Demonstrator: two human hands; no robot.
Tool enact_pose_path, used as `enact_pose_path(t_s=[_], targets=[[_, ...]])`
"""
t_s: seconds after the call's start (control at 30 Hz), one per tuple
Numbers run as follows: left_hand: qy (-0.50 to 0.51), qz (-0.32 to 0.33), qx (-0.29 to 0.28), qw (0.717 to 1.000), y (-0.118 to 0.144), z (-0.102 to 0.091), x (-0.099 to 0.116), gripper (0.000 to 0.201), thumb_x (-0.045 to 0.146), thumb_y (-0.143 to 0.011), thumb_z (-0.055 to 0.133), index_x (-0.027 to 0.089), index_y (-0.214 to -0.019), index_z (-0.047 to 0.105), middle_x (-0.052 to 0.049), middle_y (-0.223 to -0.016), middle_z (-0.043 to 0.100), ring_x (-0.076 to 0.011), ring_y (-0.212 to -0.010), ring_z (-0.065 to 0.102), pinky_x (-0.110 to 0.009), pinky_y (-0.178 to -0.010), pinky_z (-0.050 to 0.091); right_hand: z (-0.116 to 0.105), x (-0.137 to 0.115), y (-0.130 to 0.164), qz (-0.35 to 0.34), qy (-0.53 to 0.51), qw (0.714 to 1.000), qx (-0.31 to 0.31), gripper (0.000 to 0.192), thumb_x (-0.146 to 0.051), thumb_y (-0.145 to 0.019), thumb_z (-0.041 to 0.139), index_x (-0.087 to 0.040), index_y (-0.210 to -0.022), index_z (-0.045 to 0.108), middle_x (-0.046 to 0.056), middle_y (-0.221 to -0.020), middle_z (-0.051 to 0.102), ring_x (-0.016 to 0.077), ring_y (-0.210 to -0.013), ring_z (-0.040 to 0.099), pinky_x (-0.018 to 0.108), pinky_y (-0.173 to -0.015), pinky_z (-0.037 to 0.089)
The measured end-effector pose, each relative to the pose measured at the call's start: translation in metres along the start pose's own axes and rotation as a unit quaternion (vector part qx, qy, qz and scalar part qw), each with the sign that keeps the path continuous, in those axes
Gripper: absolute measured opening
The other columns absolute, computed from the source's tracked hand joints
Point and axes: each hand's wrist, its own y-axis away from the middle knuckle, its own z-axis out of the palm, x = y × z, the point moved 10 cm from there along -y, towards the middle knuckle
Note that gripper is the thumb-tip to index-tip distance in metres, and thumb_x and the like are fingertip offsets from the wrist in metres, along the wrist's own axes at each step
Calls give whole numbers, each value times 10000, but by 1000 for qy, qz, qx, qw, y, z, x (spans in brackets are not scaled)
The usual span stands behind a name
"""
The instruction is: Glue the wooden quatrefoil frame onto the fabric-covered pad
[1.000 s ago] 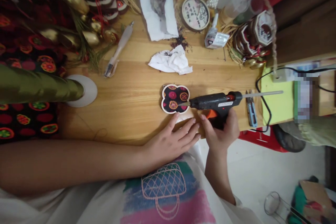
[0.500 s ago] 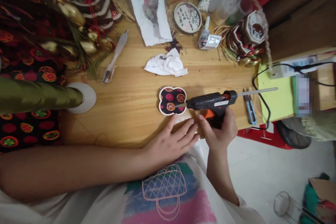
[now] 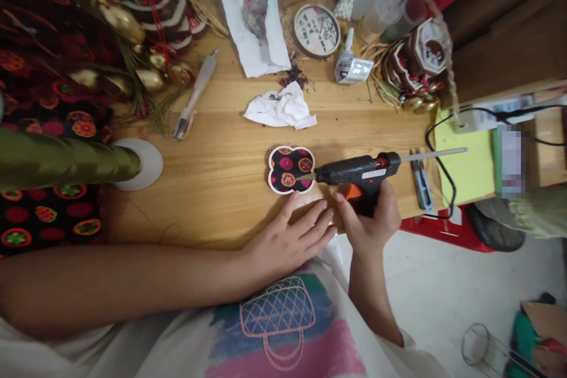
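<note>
Glue gun (image 3: 358, 172) has stayed put, its tip touching the flower-shaped patch (image 3: 290, 169) near the surface's front edge. Right hand (image 3: 370, 221) grips it; left hand (image 3: 287, 239) lies flat and open beside the patch.

Glue gun (image 3: 358, 172) grip mostly hidden, perhaps

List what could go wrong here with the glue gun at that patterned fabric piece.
1. The left hand lies flat just below the glue gun nozzle; hot glue or the tip could burn its fingers.
2. Nothing pins the fabric piece, so the nozzle might push it across the table.
3. The black cord loops off the table edge by the snips; a snag could jerk the gun held by the right hand.
</note>
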Motion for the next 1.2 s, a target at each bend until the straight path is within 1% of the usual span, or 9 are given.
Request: enact_pose_path(t_s=[0.13, 0.33, 0.5, 0.63, 0.73, 0.9, 1.0, 1.2], targets=[[0, -1, -2, 1000, 0, -1, -2, 416, 289, -1005, 391, 274, -1401, 519, -25, -1485, 515, -240, -1395, 419, -538, -1081, 444, 0, 3, 1, 13, -2, 1000, 0, 493, -509, -758, 721, -165, -1087, 593, 18, -778, 636, 150, -616, 592, 275, -534, 486], [-3, -2, -3, 1000, 1, 0, -1, 419, 309, -1006, 396, 271, -1407, 512, -35, -1497, 499, -245, -1402, 407, -546, -1092, 430, 2, 8, 3, 25, 4, 1000, -7, 523, -530, -752, 718, -174, -1112, 587, 10, -775, 618, 153, -616, 574, 286, -556, 482], [-4, -2, -7, 1000, 1, 1, 0, 426, 317, -1000, 411, 271, -1412, 506, -36, -1498, 498, -249, -1405, 403, -550, -1088, 434, 0, 1, 2, -1, 8, 1000, -2, 515, -494, -770, 712, -180, -1150, 563, -8, -754, 586, 146, -596, 543, 278, -558, 459], [-5, -4, -6, 1000, 0, 0, -1, 422, 297, -1003, 400, 278, -1410, 509, -23, -1488, 512, -236, -1395, 417, -538, -1085, 442, -1, -2, 1, -9, 0, 1000, 0, 504, -480, -775, 720, -179, -1146, 560, -12, -753, 575, 140, -594, 537, 262, -545, 448], [-6, -3, -7, 1000, 0, 0, -1, 425, 314, -1002, 411, 276, -1414, 503, -31, -1495, 503, -241, -1400, 410, -540, -1088, 436, 0, -1, 1, -9, 6, 1000, -1, 517, -500, -778, 708, -183, -1157, 556, -9, -758, 580, 144, -598, 541, 269, -556, 455], [-8, -3, -4, 1000, 0, 0, -1, 423, 317, -999, 420, 275, -1411, 508, -39, -1488, 510, -241, -1390, 423, -537, -1082, 439, 2, 9, 4, 27, 13, 1000, -3, 545, -565, -750, 702, -184, -1119, 580, -1, -755, 598, 153, -600, 560, 286, -559, 474], [-7, -4, -1, 1000, 0, -1, -1, 423, 314, -999, 421, 275, -1411, 509, -35, -1488, 511, -241, -1392, 421, -541, -1082, 441, 2, 11, 4, 39, 8, 999, -4, 555, -568, -740, 711, -174, -1112, 591, 4, -759, 607, 154, -608, 572, 288, -562, 485], [-4, -6, 4, 1000, 0, -1, 0, 419, 291, -1003, 403, 277, -1407, 514, -24, -1481, 520, -238, -1388, 427, -542, -1081, 444, -1, 2, 1, 1, -7, 1000, 7, 519, -506, -762, 729, -170, -1130, 585, 4, -762, 606, 144, -602, 561, 271, -548, 469]])
